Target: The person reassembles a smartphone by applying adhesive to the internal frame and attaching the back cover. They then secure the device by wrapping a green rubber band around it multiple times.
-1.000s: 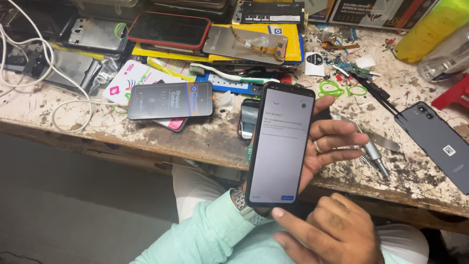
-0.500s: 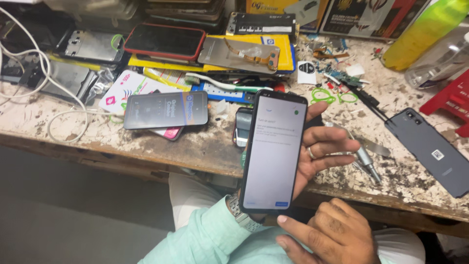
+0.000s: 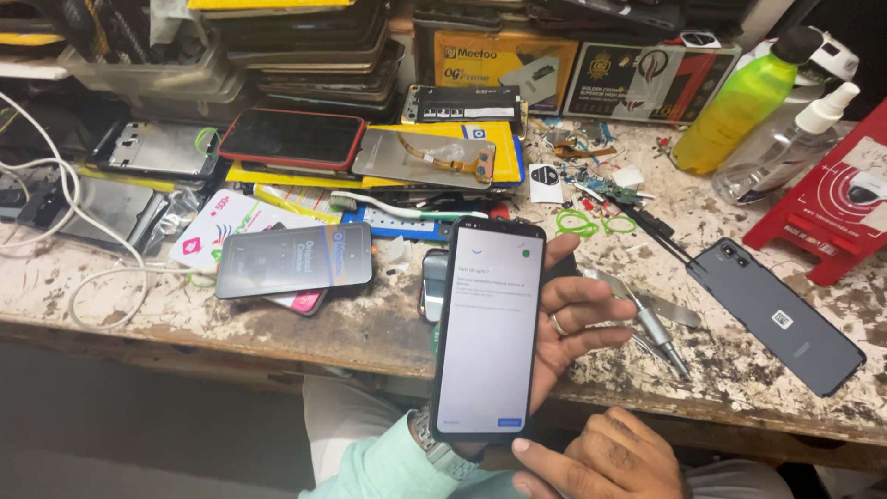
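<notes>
Black slab-shaped smartphone with a lit pale screen (image 3: 488, 331): standing upright in the near centre, above the near edge of the worn, paint-flecked wooden surface (image 3: 305, 333). The left hand (image 3: 564, 319) is cupping it from behind, fingers (image 3: 591, 296) curling round its right edge, a ring showing on one of them; a metal wristwatch (image 3: 442, 453) is sitting at the wrist above a mint-green sleeve (image 3: 388, 471).

The right hand (image 3: 610, 457) is hovering at the near edge, loosely curled and gripping nothing, its thumb tip lying just beside the lower right corner of the screen; whether it is touching the glass cannot be told.

Lying on the surface:
- dark phone with a glossy reflective face (image 3: 294, 261), to the left, resting over a pink card
- grey phone back cover with camera cut-outs (image 3: 774, 312), to the right, well apart from the held phone
- silver pen-shaped metal tool (image 3: 654, 333), just right of the left hand
- white coiled cable (image 3: 65, 222), at the far left
- red-edged phone (image 3: 291, 139), farther back
- green plastic bottle with a black cap (image 3: 744, 102), far right, beside a clear spray bottle (image 3: 785, 148)
- red printed box (image 3: 845, 208), at the right edge
- stacks of phone parts (image 3: 314, 55), crowding the far side
</notes>
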